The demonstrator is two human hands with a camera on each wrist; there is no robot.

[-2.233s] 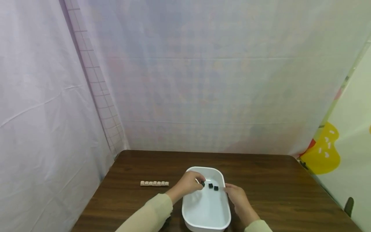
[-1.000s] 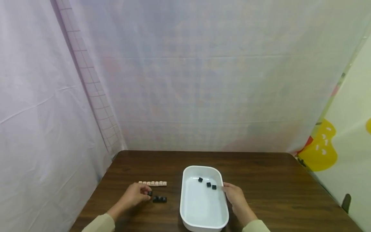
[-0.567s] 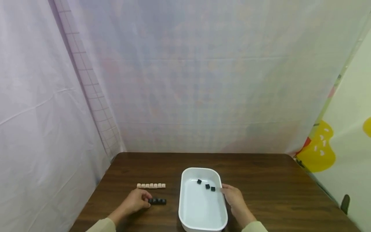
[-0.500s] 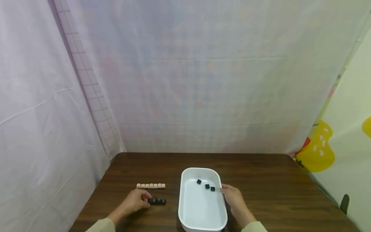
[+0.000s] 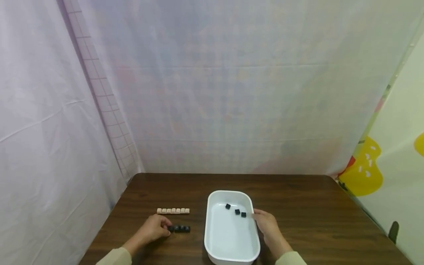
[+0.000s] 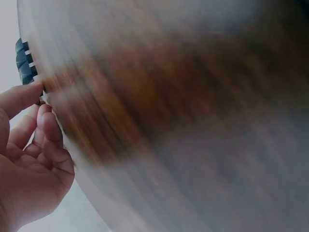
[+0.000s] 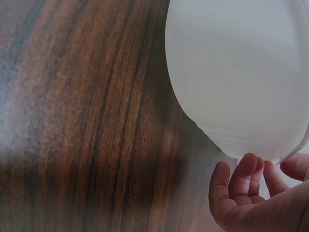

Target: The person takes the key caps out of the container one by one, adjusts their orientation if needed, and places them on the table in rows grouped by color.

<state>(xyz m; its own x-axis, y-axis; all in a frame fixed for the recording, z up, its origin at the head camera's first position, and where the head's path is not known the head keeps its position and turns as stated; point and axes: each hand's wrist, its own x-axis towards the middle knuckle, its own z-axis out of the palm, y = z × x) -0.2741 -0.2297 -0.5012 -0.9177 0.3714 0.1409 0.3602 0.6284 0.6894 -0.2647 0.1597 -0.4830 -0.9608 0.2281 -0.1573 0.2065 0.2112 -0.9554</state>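
My left hand pinches a black keycap between thumb and fingertips at the left end of a short row of black keycaps on the table. In the left wrist view, the row stands just beyond the left hand's fingertips; the pinched keycap is mostly hidden. My right hand grips the right side of a white tray; the right wrist view has the right hand's fingers against the tray's outer wall. Three loose black keycaps lie toward the tray's far end.
Behind the black row, a straight line of several beige keycaps lies on the brown wooden table. Pale curtains hang beyond the table's far edge and along the left.
My left hand has moved from over the tray to the table on the left. A black keycap in it has come down to the row's left end. The right hand stays on the tray.
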